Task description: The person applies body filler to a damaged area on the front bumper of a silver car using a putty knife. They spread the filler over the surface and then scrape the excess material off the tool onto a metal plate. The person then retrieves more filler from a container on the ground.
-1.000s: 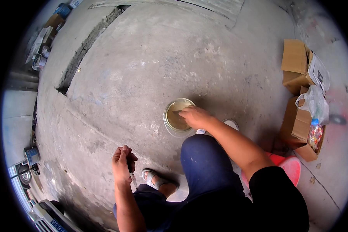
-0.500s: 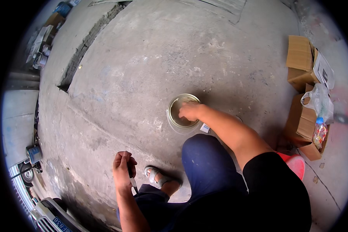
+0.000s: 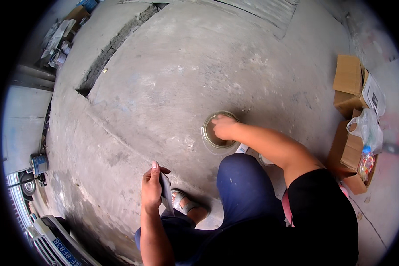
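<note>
A round metal tin with a bright rim and a wire handle stands on the concrete floor in front of my right knee. My right hand reaches over it, fingers bent down inside the rim. The fingertips and whatever they grip are hidden. Over my left thigh, my left hand is closed on a thin, flat grey plate, thumb along its top edge. A small white packet lies beside the tin. Partly covered by my right forearm is a round pale-rimmed container or lid.
Cardboard boxes, a plastic bag and a bottle stand at the right. A reddish basin is partly behind my right arm. A broken channel cuts the floor at upper left; a vehicle is at lower left.
My left hand has turned, so the flat plate now shows its broad side. My right hand stays at the tin. The whole view has shifted slightly.
</note>
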Demonstrator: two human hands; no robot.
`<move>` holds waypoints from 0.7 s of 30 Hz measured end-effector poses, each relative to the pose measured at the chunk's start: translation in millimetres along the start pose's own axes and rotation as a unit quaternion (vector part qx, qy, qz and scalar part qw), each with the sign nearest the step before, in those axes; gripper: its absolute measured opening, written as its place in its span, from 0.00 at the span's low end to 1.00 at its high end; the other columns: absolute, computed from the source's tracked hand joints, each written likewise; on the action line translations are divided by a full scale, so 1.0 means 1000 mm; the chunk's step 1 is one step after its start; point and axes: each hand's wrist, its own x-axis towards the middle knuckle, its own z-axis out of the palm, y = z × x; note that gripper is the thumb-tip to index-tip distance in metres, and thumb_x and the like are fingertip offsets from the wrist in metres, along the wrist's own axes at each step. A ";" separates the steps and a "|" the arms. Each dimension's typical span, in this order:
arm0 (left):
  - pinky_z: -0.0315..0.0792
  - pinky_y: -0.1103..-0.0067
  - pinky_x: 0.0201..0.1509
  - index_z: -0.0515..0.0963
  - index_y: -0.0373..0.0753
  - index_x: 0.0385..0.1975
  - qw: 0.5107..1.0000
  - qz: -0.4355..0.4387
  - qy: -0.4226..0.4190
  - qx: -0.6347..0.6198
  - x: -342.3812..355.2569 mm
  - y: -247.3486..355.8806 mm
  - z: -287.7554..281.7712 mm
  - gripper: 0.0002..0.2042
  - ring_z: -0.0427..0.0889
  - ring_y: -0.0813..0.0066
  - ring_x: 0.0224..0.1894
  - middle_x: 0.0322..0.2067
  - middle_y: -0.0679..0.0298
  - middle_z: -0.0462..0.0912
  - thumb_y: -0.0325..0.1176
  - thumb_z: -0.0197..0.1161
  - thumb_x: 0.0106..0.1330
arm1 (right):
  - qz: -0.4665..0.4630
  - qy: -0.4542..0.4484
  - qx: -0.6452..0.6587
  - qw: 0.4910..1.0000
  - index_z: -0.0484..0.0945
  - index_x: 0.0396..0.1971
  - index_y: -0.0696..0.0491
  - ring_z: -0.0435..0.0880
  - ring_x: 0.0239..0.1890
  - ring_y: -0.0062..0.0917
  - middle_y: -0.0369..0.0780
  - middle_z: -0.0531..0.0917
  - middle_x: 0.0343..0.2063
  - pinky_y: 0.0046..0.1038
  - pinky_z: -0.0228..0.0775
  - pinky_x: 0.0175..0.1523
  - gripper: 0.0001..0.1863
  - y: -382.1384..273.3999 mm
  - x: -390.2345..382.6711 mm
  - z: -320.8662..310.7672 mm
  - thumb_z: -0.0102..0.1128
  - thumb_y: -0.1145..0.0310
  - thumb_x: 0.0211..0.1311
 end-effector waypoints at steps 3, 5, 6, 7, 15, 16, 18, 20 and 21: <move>0.59 0.82 0.21 0.80 0.32 0.27 1.000 -0.010 0.013 0.001 0.000 0.007 0.005 0.30 0.66 0.82 0.17 0.16 0.68 0.71 0.57 0.46 0.71 | 0.013 0.044 -0.006 0.999 0.87 0.31 0.42 0.70 0.58 0.26 0.27 0.83 0.42 0.36 0.61 0.55 0.11 0.002 -0.044 -0.034 0.55 0.65 0.55; 0.59 0.82 0.23 0.80 0.32 0.28 1.000 -0.010 0.019 0.006 0.003 0.007 0.006 0.30 0.66 0.83 0.18 0.16 0.69 0.70 0.57 0.46 0.71 | 0.055 0.076 0.058 0.994 0.86 0.32 0.41 0.70 0.57 0.25 0.26 0.83 0.42 0.34 0.62 0.54 0.11 0.004 -0.067 -0.048 0.55 0.66 0.55; 0.59 0.82 0.23 0.81 0.32 0.28 1.000 -0.010 0.022 0.009 0.005 0.007 0.007 0.30 0.65 0.84 0.19 0.17 0.70 0.70 0.56 0.46 0.71 | 0.064 0.110 0.092 0.988 0.86 0.33 0.41 0.70 0.56 0.25 0.27 0.82 0.42 0.33 0.62 0.55 0.11 0.006 -0.078 -0.051 0.55 0.68 0.54; 0.60 0.83 0.25 0.81 0.33 0.30 0.999 -0.017 0.028 0.004 0.006 0.008 0.009 0.27 0.65 0.85 0.21 0.18 0.72 0.70 0.55 0.47 0.71 | 0.072 0.144 0.126 0.979 0.86 0.33 0.42 0.70 0.55 0.26 0.27 0.82 0.43 0.33 0.62 0.55 0.11 0.009 -0.091 -0.052 0.55 0.70 0.53; 0.67 0.85 0.36 0.75 0.32 0.43 0.996 -0.026 -0.046 -0.072 0.035 -0.010 0.019 0.09 0.73 0.84 0.31 0.30 0.69 0.78 0.29 0.53 0.68 | 0.110 0.382 0.346 0.850 0.83 0.40 0.49 0.72 0.52 0.31 0.32 0.82 0.44 0.30 0.65 0.57 0.21 0.011 -0.168 -0.047 0.57 0.84 0.44; 0.69 0.84 0.37 0.74 0.32 0.43 0.994 -0.030 -0.070 -0.083 0.034 -0.007 0.023 0.09 0.74 0.83 0.32 0.31 0.67 0.79 0.28 0.53 0.67 | 0.111 0.396 0.366 0.835 0.83 0.40 0.50 0.73 0.51 0.32 0.33 0.82 0.44 0.30 0.67 0.56 0.21 0.009 -0.175 -0.050 0.57 0.84 0.45; 0.72 0.82 0.40 0.74 0.31 0.42 0.987 -0.039 -0.117 -0.106 0.030 0.000 0.030 0.08 0.77 0.80 0.33 0.33 0.65 0.80 0.26 0.53 0.67 | 0.098 0.425 0.406 0.803 0.83 0.41 0.50 0.74 0.50 0.32 0.35 0.82 0.44 0.30 0.69 0.53 0.19 0.004 -0.185 -0.059 0.57 0.84 0.48; 0.72 0.81 0.42 0.74 0.31 0.43 0.975 -0.056 -0.161 -0.141 0.031 0.003 0.030 0.09 0.77 0.79 0.34 0.34 0.64 0.80 0.27 0.55 0.67 | 0.068 0.451 0.446 0.770 0.83 0.41 0.51 0.75 0.48 0.32 0.36 0.82 0.43 0.30 0.70 0.52 0.17 -0.003 -0.195 -0.072 0.58 0.83 0.51; 0.72 0.81 0.42 0.74 0.31 0.43 0.972 -0.057 -0.178 -0.140 0.032 0.007 0.031 0.09 0.77 0.79 0.34 0.34 0.64 0.80 0.28 0.55 0.67 | 0.058 0.462 0.454 0.760 0.82 0.41 0.53 0.77 0.47 0.32 0.38 0.82 0.43 0.30 0.71 0.51 0.13 -0.007 -0.201 -0.079 0.58 0.79 0.55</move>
